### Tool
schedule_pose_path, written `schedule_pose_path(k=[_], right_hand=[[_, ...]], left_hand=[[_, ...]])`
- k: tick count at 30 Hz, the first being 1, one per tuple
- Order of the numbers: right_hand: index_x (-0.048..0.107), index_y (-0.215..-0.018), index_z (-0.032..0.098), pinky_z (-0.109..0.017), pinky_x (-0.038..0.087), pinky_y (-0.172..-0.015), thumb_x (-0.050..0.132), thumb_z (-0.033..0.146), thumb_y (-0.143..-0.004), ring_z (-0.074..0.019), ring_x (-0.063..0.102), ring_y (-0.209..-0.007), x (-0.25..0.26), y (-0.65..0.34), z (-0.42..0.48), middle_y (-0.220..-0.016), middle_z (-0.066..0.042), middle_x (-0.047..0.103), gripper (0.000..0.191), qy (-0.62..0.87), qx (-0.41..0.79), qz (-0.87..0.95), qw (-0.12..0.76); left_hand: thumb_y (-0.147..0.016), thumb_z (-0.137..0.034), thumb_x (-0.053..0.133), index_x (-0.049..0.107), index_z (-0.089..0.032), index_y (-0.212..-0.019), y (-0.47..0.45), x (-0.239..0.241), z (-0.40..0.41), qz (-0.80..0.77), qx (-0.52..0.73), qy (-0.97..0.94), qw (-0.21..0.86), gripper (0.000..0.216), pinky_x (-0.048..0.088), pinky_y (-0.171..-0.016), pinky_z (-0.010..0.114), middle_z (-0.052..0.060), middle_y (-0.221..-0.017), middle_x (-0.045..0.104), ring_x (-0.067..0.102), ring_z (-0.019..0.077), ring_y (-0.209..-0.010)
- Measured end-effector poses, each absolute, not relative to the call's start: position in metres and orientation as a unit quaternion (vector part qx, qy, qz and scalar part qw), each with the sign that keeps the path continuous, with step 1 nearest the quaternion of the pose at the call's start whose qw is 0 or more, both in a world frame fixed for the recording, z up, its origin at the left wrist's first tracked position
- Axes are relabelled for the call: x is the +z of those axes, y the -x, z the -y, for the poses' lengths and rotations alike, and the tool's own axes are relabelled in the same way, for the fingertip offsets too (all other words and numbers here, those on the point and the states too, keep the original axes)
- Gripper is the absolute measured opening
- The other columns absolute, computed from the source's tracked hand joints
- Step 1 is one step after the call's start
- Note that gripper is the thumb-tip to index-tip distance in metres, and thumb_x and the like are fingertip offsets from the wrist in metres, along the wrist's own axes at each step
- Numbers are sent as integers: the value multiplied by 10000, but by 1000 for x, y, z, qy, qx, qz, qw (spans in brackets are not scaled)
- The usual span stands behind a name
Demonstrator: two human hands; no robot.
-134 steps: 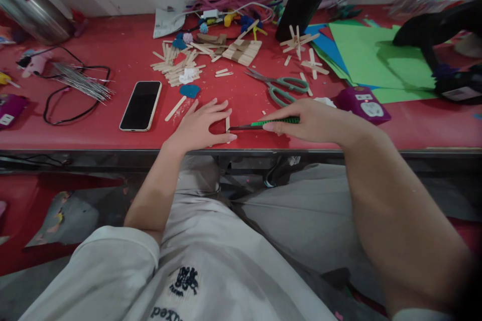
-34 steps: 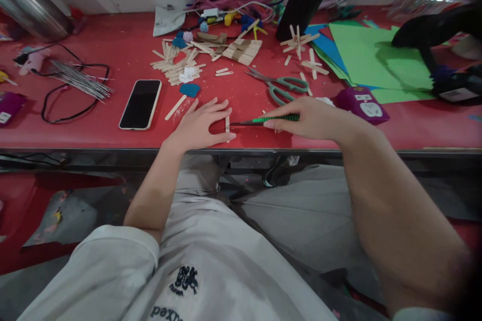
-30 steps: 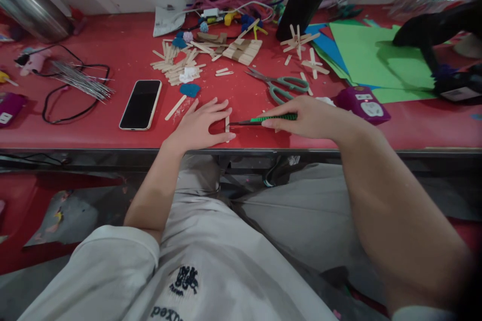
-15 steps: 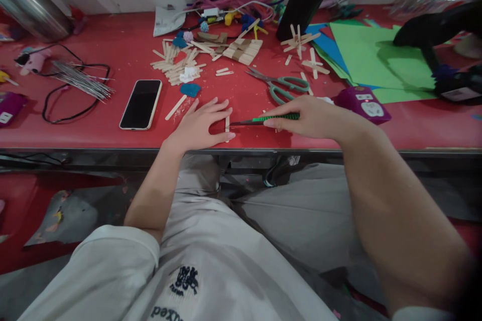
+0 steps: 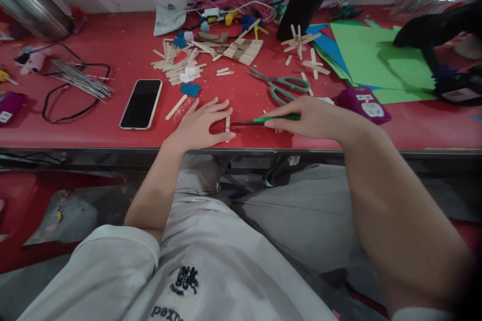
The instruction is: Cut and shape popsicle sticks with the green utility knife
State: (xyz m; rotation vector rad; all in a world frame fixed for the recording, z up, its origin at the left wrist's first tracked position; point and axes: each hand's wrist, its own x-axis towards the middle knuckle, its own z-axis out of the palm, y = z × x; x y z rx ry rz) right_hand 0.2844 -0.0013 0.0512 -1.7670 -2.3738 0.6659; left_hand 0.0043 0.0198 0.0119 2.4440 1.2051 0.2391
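Note:
My left hand (image 5: 203,123) lies on the red table with its fingers spread. Its thumb and index fingertip hold a small wooden craft stick (image 5: 227,123) down at both ends, near the front edge. In my right hand (image 5: 312,118) is a utility knife (image 5: 276,118) with a green handle, gripped with the index finger along the top. The dark blade points left, and its tip touches or nearly touches the middle of the stick. Just beyond the right hand lie scissors (image 5: 282,86) with grey-green handles. A blue piece on a stick (image 5: 176,107) lies beyond the left hand.
A phone (image 5: 141,104) and thin metal wires (image 5: 83,80) lie left. Loose craft sticks (image 5: 173,62) and a taped stick bundle (image 5: 244,51) are farther back. A black bottle (image 5: 307,0), green paper sheets (image 5: 380,55) and a purple socket box (image 5: 363,104) stand or lie right.
Almost nothing differs. The knife and my right hand have shifted very slightly to the right; my left hand and the stick stay put.

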Motion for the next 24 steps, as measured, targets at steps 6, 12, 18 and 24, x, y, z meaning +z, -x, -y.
schedule_pose_path(k=[6, 12, 18, 24], right_hand=[[813, -1077, 362, -335, 459, -685, 576, 654, -879, -209, 652, -741, 51, -285, 1, -821, -7, 763, 425, 584, 230, 777, 57], [799, -1130, 364, -326, 441, -656, 578, 670, -860, -202, 645, -732, 55, -285, 2, -812, 0, 756, 464, 592, 238, 767, 70], [805, -1115, 356, -325, 436, -644, 577, 667, -862, -197, 636, -724, 53, -287, 2, -819, -5, 760, 461, 598, 232, 765, 57], [795, -1143, 366, -313, 455, -668, 587, 637, -870, -185, 642, -714, 54, -285, 1, -798, 4, 752, 437, 587, 231, 773, 69]], left_hand=[[-908, -649, 593, 499, -295, -1503, -4, 11, -20, -431, 86, -875, 202, 699, 78, -1293, 570, 12, -1645, 376, 255, 283, -1569], [-903, -657, 598, 502, -297, -1500, -4, 12, -20, -431, 88, -875, 202, 703, 74, -1294, 570, 15, -1641, 387, 262, 282, -1567], [-903, -652, 601, 502, -310, -1500, -4, 11, -20, -430, 88, -876, 200, 695, 81, -1291, 577, 11, -1643, 381, 264, 288, -1566], [-904, -647, 602, 502, -309, -1501, -3, 11, -20, -429, 89, -878, 195, 693, 88, -1291, 577, 9, -1635, 398, 271, 296, -1562]])
